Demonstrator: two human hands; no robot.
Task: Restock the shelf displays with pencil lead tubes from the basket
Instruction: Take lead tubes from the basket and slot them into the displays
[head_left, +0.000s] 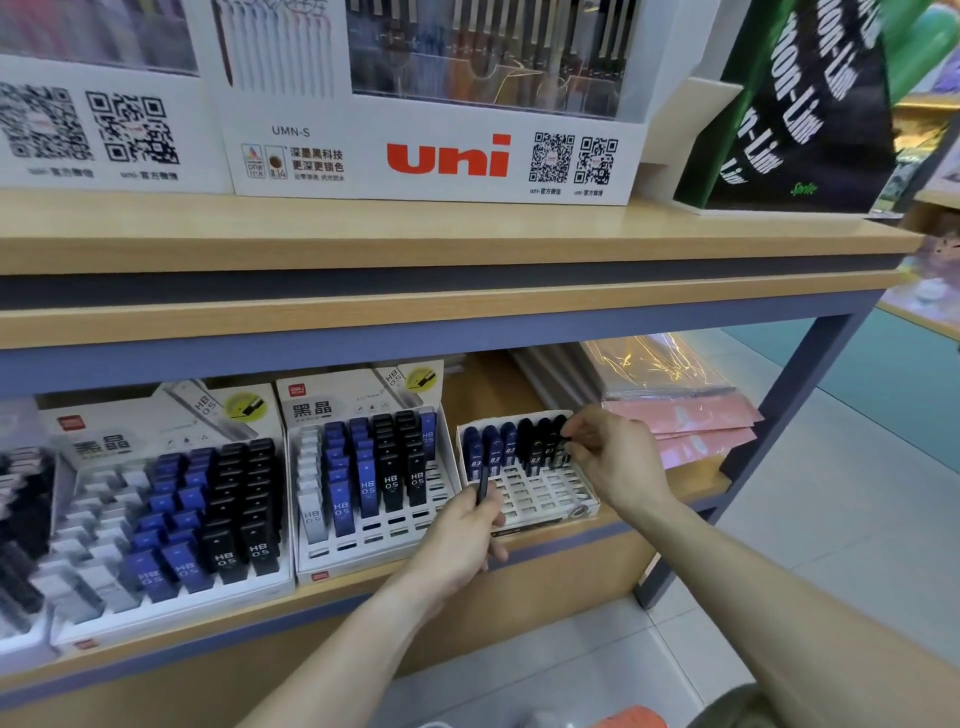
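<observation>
Standing in the small tray (540, 493): three blue tubes (491, 452), three black tubes (540, 441).

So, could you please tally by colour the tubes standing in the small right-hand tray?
Blue tubes: 3
Black tubes: 3
Total: 6, all in the back row of the tray. The right hand touches the rightmost black one.

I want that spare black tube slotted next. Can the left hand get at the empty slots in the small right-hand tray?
Probably yes. The left hand, gripping a black tube, hangs just in front of the tray; its front rows look open. The right hand works only the back row.
</observation>
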